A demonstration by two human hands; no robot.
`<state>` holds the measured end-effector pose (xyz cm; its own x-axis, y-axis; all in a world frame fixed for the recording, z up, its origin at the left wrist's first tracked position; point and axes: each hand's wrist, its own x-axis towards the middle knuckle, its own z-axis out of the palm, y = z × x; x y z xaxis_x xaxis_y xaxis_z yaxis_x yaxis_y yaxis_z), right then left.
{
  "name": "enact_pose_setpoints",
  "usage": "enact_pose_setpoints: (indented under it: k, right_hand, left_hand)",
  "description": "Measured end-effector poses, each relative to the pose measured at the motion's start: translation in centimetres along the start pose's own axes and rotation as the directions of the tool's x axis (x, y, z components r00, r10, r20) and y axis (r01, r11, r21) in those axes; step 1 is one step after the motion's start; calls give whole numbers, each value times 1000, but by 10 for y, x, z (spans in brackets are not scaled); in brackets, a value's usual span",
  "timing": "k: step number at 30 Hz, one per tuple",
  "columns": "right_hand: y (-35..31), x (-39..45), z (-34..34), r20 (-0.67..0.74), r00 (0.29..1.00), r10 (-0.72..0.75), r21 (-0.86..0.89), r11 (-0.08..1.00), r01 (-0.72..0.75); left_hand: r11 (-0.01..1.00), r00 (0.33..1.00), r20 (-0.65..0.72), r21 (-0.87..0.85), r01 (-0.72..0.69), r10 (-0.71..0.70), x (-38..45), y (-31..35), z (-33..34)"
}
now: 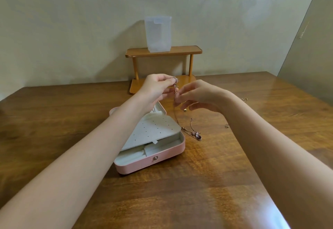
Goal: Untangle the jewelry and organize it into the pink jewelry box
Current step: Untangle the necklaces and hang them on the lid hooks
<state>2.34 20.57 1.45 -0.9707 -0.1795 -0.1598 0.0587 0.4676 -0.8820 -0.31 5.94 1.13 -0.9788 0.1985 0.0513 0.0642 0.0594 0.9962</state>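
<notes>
Rose-gold chain is pinched in a bunch between thumb and fingertips of the left hand, raised above the far end of the jewelry box. From the pinch the chain hangs down past the box's right edge to the table, where a pendant with a dark oval stone lies just beside the box. Whether one chain or several are tangled there cannot be told; the links are too fine.

The right hand is held close to the chain, fingers loosely curled with tips towards it; whether the fingertips actually nip a strand cannot be made out.

The pink box is seen open, pale lining inside, a perforated grey panel tilted over the tray, a round snap button on the front wall. Its lid and far left corner are hidden behind the left forearm. No brand or writing can be read on it.

Small gold pieces are noted on the table to the right: one under the right hand, one partly cut off by the right forearm, one farther back; types unclear.

A wooden two-tier shelf stands against the wall, with a frosted plastic container on top, unlabelled
</notes>
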Motion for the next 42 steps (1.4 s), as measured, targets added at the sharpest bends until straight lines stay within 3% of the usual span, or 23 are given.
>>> enact_pose_setpoints:
  k: [5,10,16,28,34,42]
  right_hand:
    - [3,-2,1,-39,999,-5,25,1000,6]
    - [4,-6,1,-17,999,-51,204,978,54]
    - [5,-12,-3,-102,989,-105,157,980,120]
    - [14,-27,-13,-118,986,-114,120,984,128]
    - [13,-29,-18,-109,984,-144,126,979,157]
    - [11,-30,-16,-135,976,-168,97,979,182]
  left_hand:
    - [998,1000,11,52,-23,22,-6,-4,-2]
    - [999,1000,15,32,-23,22,-10,-2,-2]
    - [1000,999,45,16,16,-17,-16,-1,2]
    - [995,998,12,-87,54,-54,-21,1,4]
    - [989,996,68,-136,62,-53,-24,7,11]
    - [1000,998,57,30,0,-2,-25,8,14]
